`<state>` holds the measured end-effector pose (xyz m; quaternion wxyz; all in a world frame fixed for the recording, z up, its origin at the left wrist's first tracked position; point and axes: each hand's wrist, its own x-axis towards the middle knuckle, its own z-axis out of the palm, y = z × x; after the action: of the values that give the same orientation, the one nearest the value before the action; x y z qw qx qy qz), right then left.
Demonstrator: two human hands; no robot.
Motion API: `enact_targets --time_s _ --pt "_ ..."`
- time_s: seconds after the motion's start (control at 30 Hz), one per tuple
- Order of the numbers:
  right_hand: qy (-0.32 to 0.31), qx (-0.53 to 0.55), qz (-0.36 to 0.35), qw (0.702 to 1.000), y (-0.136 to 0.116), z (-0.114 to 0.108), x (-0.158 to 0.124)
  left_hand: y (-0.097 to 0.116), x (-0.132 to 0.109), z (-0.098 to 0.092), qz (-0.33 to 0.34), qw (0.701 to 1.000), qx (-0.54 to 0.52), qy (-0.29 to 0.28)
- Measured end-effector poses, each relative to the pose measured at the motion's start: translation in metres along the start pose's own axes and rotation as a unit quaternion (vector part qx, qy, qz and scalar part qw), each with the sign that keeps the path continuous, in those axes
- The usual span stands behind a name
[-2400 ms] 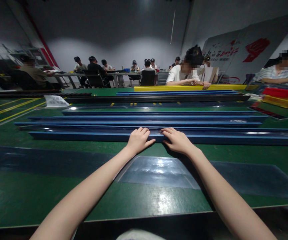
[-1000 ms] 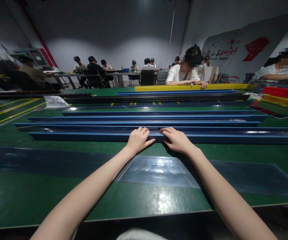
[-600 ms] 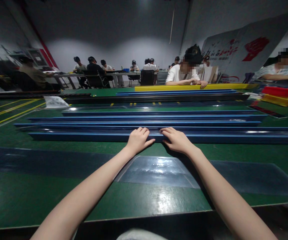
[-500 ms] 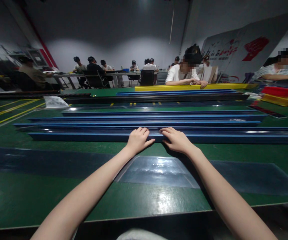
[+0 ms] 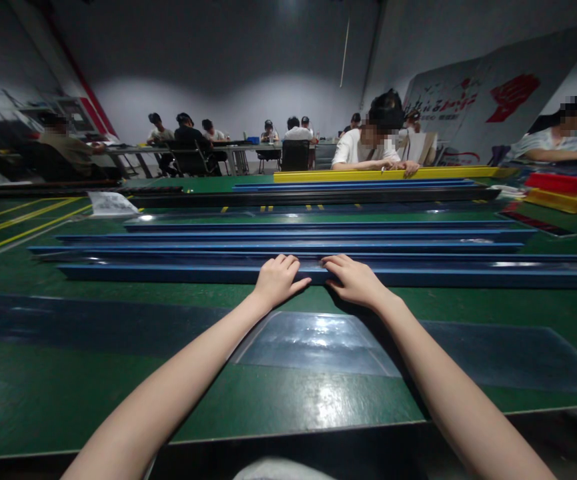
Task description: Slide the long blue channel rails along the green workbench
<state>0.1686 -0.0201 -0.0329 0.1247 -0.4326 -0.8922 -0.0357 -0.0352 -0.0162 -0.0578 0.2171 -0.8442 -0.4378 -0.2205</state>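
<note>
Both hands bridge the near wall of the front blue channel [image 5: 168,274], which lies lengthwise on the green table [image 5: 248,410]; the left hand [image 5: 277,280] and right hand [image 5: 352,280] stand slightly apart, fingers inside, thumbs outside, seemingly to steady it evenly; whether they grip or merely rest, one cannot tell; the clear sheet [image 5: 318,343] lies nearer the body, apparently within reach.

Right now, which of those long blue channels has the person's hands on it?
The front blue channel, nearest the wearer: the left hand and right hand are both on it; the other blue channels lie farther back.
</note>
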Motion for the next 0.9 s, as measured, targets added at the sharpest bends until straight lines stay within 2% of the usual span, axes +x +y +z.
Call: enact_targets --time_s 0.9 --pt "0.004 -0.007 0.001 1.0 -0.0004 0.0002 -0.0003 -0.0004 -0.0002 0.0004 0.0 1.0 0.008 0.001"
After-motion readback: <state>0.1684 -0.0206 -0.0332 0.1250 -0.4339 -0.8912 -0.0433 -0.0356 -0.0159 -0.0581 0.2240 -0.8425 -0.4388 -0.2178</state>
